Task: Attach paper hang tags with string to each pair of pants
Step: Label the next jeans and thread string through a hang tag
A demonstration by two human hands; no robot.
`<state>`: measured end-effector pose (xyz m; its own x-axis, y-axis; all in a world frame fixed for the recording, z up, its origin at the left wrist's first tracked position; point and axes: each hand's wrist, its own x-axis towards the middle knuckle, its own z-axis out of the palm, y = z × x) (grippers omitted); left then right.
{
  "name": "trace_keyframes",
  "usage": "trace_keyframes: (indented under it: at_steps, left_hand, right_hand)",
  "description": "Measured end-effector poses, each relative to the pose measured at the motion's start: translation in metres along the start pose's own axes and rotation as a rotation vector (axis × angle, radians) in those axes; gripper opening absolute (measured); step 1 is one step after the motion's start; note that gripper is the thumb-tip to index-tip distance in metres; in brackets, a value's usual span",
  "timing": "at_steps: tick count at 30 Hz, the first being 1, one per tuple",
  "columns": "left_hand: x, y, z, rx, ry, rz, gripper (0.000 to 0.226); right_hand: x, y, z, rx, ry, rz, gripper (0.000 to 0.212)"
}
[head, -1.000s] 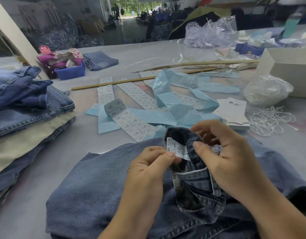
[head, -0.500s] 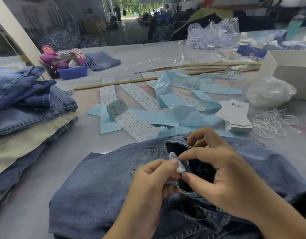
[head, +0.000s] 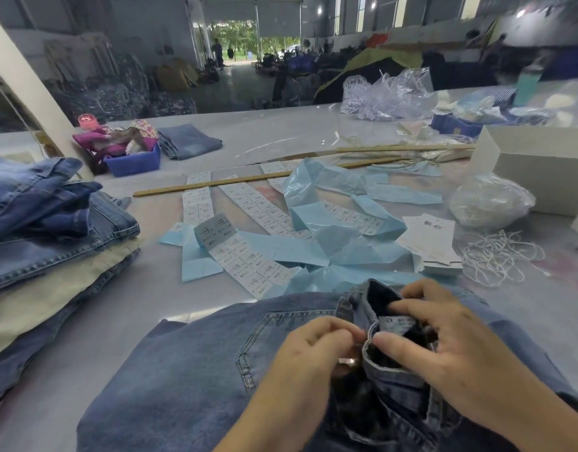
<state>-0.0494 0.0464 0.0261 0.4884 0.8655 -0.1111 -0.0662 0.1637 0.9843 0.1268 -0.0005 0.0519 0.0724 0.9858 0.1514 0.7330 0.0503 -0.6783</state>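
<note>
The jeans (head: 190,370) lie spread on the grey worktop (head: 85,347) at its near edge, their lower part running out of view at the bottom. Left of the jeans a bare strip of worktop separates them from a stack of folded denim (head: 43,230), which reaches the left border. Just beyond the jeans, sheets of blue paper (head: 330,249) and strips of printed labels (head: 248,262) crowd the surface, with a long wooden ruler (head: 235,182) lying across behind them. Beyond the jeans to the right sit a pile of white hang tags (head: 431,243), a tangle of white string (head: 496,256) just beside them, a bag of string (head: 489,203) and a white box (head: 535,171) further back. Far beyond the jeans to the left stand a blue bin (head: 134,161) and another folded pair.

The jeans are mid-blue, back pocket (head: 281,340) stitching showing, with the waistband (head: 369,308) lifted and turned open so the dark inside faces up. A small white sewn-in label (head: 395,324) sits inside that opening.

The left hand (head: 310,360) has curled fingers pinching the waistband edge, knuckles up. The right hand (head: 450,353) reaches in from the right, thumb pressing on the waistband's near rim and index finger laid along the label, holding the fabric open between them.
</note>
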Motion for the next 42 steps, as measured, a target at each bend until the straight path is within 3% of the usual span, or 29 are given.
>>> trace_keyframes:
  at_steps: [3,6,8,10,13,16,18,22,24,27,31,37,42]
  left_hand:
    - [0.004,-0.002,0.009,0.342,-0.164,0.123,0.025]
    - [0.015,-0.01,0.025,0.914,-0.278,0.348,0.033]
    - [0.022,-0.012,0.035,1.181,-0.297,0.34,0.036]
    - [0.032,-0.012,0.041,1.207,-0.32,0.299,0.036]
    - [0.046,0.003,0.035,1.03,-0.419,0.191,0.036]
    - [0.064,0.027,0.004,0.759,-0.553,-0.076,0.021]
    - [0.082,0.036,-0.025,0.68,-0.422,-0.133,0.013]
    - [0.142,0.03,-0.089,1.169,0.184,-0.184,0.016]
    - [0.164,0.017,-0.118,1.249,0.32,-0.309,0.009]
    - [0.178,-0.009,-0.151,1.168,0.422,-0.416,0.012]
    - [0.166,-0.043,-0.16,0.881,0.672,-0.31,0.012]
    - [0.161,-0.055,-0.169,0.803,0.727,-0.231,0.034]
    - [0.163,-0.059,-0.171,0.898,0.705,-0.255,0.049]
  right_hand:
    - [0.003,0.004,-0.012,-0.112,0.039,0.137,0.033]
    - [0.007,-0.003,-0.025,-0.204,0.147,0.18,0.015]
    - [0.013,-0.015,-0.032,-0.186,0.206,0.152,0.013]
    - [0.023,-0.031,-0.035,-0.163,0.187,0.124,0.012]
    - [0.049,-0.053,-0.03,-0.18,0.053,0.09,0.012]
    - [0.087,-0.068,-0.013,-0.15,-0.072,0.104,0.005]
    - [0.118,-0.068,0.003,-0.116,-0.148,0.16,0.005]
    - [0.183,-0.062,0.044,-0.044,-0.266,0.326,0.018]
    - [0.207,-0.06,0.063,0.014,-0.279,0.4,0.018]
    - [0.228,-0.043,0.092,0.02,-0.233,0.406,0.006]
    - [0.223,-0.004,0.142,-0.097,-0.229,0.384,0.025]
    - [0.226,0.003,0.162,-0.326,-0.264,0.208,0.04]
    - [0.224,0.005,0.165,-0.376,-0.361,0.249,0.037]
